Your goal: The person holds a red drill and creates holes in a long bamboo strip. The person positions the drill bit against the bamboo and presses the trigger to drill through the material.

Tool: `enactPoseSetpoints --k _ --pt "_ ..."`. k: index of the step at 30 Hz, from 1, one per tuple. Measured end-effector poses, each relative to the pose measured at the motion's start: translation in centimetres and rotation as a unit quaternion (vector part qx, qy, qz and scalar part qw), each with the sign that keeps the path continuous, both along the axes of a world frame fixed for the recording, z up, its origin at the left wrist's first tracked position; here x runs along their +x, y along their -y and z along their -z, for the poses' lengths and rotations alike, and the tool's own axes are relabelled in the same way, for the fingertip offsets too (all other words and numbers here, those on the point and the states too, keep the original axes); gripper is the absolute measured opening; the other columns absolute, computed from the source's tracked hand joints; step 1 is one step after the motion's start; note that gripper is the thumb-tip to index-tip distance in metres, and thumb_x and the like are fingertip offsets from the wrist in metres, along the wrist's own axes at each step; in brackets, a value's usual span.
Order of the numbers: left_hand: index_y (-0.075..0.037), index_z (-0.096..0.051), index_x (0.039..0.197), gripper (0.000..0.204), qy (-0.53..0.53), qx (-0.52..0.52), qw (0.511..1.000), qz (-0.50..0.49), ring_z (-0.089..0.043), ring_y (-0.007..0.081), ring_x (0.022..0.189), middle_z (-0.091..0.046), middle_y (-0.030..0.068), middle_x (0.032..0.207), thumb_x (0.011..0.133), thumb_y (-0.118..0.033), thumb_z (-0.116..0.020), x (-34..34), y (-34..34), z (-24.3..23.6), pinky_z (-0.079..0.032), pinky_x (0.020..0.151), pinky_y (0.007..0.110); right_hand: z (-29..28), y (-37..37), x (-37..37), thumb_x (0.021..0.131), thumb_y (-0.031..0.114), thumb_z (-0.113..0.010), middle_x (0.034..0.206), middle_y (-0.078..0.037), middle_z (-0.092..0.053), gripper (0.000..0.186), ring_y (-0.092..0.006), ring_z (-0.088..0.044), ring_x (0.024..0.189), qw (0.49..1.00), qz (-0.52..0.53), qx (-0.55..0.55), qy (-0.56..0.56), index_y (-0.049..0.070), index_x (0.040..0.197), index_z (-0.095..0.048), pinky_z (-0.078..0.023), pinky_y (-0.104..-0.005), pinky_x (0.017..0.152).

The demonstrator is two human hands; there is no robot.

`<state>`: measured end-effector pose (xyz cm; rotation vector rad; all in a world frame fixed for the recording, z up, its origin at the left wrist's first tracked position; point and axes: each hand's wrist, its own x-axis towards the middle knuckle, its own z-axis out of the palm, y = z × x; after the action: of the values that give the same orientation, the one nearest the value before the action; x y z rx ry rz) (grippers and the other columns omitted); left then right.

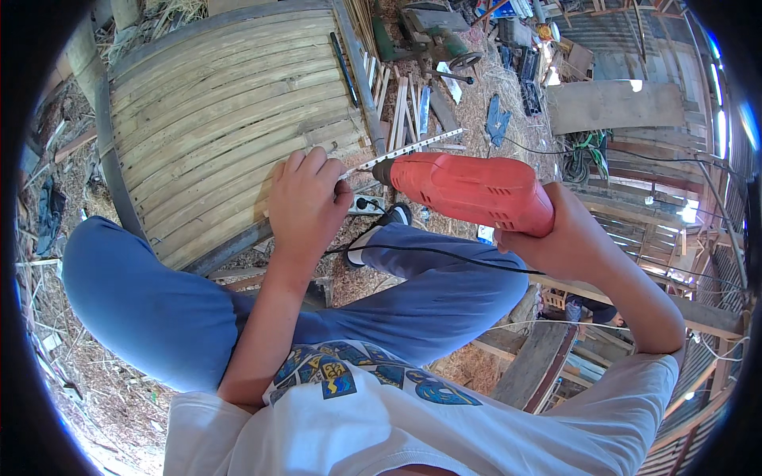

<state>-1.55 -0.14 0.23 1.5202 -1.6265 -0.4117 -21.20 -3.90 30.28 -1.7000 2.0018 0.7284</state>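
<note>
My right hand (pixel 556 238) is wrapped round the grip of a red power drill (pixel 468 186), which lies sideways with its dark chuck (pixel 382 172) pointing left. The drill's tip ends close to the fingers of my left hand (pixel 311 194). Those fingers are closed at the near end of a thin white strip with a row of dark holes (pixel 429 143). The strip slants up to the right, past the chuck. Whether the bit touches the strip is too small to tell. A black cord (pixel 444 252) runs below the drill across my leg.
A slatted wooden platform (pixel 230 103) spreads under and beyond my left hand, with a dark rod (pixel 344 70) on it. A white power strip (pixel 367 205) with a black plug lies near my shoe (pixel 397 216). Wood strips (pixel 405 111) and a machine with a handwheel (pixel 464 60) stand beyond.
</note>
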Motion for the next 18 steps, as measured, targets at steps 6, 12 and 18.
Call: enactPoseSetpoints --k 6,12,18 --pt "-0.009 -0.072 0.092 0.019 0.002 0.000 1.000 0.001 -0.064 0.0334 0.095 -0.061 0.0085 0.094 0.077 -0.010 -0.083 0.1 0.0 0.0 -0.052 0.085 0.049 0.0 0.0 -0.1 0.088 0.036 -0.098 0.119 -0.021 -0.078 0.074 -0.0270 -0.079 0.108 0.999 0.044 0.004 0.014 -0.008 0.135 -0.061 -0.062 -0.0411 0.095" --pt "-0.009 -0.071 0.091 0.019 -0.003 -0.006 1.000 0.000 -0.063 0.0334 0.095 -0.061 0.0084 0.094 0.076 -0.010 -0.084 0.0 0.0 0.0 -0.051 0.084 0.049 -0.2 -0.4 0.6 0.087 0.031 -0.088 0.100 -0.027 -0.082 0.040 -0.0433 -0.082 0.102 0.997 -0.042 -0.065 0.032 -0.001 0.109 -0.080 -0.062 -0.0484 0.090" --pt "-0.010 -0.072 0.091 0.019 0.000 -0.003 1.000 -0.002 -0.064 0.0335 0.095 -0.061 0.0082 0.094 0.077 -0.011 -0.083 0.1 0.0 -0.1 -0.051 0.084 0.049 -0.1 -0.4 0.1 0.087 0.030 -0.088 0.098 -0.027 -0.081 0.038 -0.0436 -0.082 0.100 0.997 -0.022 -0.067 0.031 -0.002 0.107 -0.080 -0.062 -0.0489 0.089"
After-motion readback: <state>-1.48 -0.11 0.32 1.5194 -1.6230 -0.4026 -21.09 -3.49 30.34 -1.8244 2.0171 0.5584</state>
